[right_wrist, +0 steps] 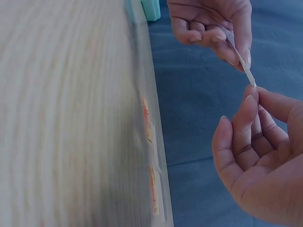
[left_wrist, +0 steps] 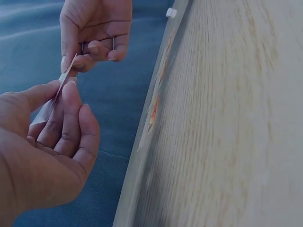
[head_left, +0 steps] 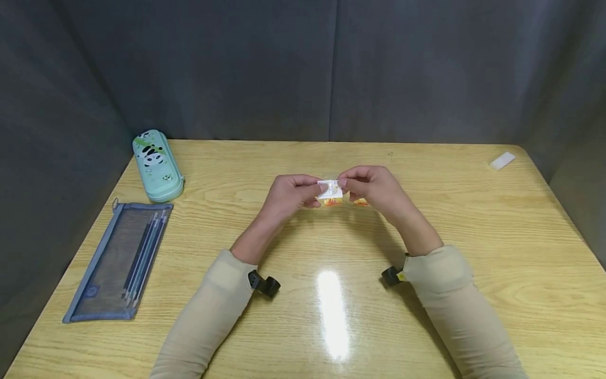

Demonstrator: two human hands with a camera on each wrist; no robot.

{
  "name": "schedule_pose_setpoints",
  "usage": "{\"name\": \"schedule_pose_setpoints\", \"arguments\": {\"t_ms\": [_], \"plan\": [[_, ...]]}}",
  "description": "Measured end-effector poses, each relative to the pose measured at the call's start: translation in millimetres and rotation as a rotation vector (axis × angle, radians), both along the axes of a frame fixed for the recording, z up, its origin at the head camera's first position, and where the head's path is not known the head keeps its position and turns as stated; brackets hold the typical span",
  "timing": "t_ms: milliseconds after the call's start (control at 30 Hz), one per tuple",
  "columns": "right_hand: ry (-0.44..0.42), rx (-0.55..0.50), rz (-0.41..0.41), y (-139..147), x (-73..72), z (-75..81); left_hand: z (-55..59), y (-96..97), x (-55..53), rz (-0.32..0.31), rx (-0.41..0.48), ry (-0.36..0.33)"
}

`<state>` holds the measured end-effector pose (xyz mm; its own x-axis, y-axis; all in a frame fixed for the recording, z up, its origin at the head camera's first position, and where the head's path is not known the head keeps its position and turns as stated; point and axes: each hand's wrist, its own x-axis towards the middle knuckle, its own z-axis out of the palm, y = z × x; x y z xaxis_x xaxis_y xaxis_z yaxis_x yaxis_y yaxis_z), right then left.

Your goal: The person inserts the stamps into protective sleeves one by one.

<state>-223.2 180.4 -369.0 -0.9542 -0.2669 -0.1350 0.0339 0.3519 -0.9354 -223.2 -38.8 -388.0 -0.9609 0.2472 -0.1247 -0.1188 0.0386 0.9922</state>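
Both hands are raised together over the far middle of the table (head_left: pixel 265 158). A small, flat white packet (head_left: pixel 330 188) spans the gap between them. The left hand (head_left: pixel 294 193) pinches its left part between thumb and fingers. At the packet's other end, the right hand (head_left: pixel 376 190) pinches a corner with thumb and index fingertip. Seen edge-on in the right wrist view, the packet (right_wrist: pixel 240 57) looks thin. Below the hands, two orange-printed pieces (left_wrist: pixel 154 112) lie on the table near its far edge, partly covered by the hands and packet in the head view.
A mint pencil case (head_left: pixel 158 166) with a panda print stands at the far left. In front of it lies a blue mesh zip pouch (head_left: pixel 111 247) with several pencils (head_left: pixel 145 258) inside. A small white block (head_left: pixel 502 160) sits at the far right corner. Dark curtains (head_left: pixel 227 68) hang behind the table.
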Motion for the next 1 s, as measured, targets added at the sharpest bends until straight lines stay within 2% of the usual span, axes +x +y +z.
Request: {"name": "schedule_pose_setpoints", "arguments": {"t_ms": [233,567,767,867,933,1000], "plan": [[0.002,0.018,-0.011,1,-0.1,-1.5,0.5,-1.0,0.4,0.010,-0.002,0.005],[-0.007,0.033,0.030,5,0.0,1.1,1.8,-1.6,-0.6,0.033,-0.030,0.014],[-0.024,0.052,0.053,1,-0.1,-1.2,1.6,-0.8,-0.4,-0.012,-0.016,0.029],[-0.014,0.049,0.035,4,-1.0,-1.4,2.7,-4.3,-1.1,-0.072,-0.037,0.068],[-0.006,0.044,0.021,6,-2.2,-1.2,3.9,-7.7,-1.7,-0.111,-0.099,0.146],[-0.003,0.036,0.008,8,-2.5,0.6,4.9,-11.4,-1.6,-0.133,-0.194,0.256]]}}
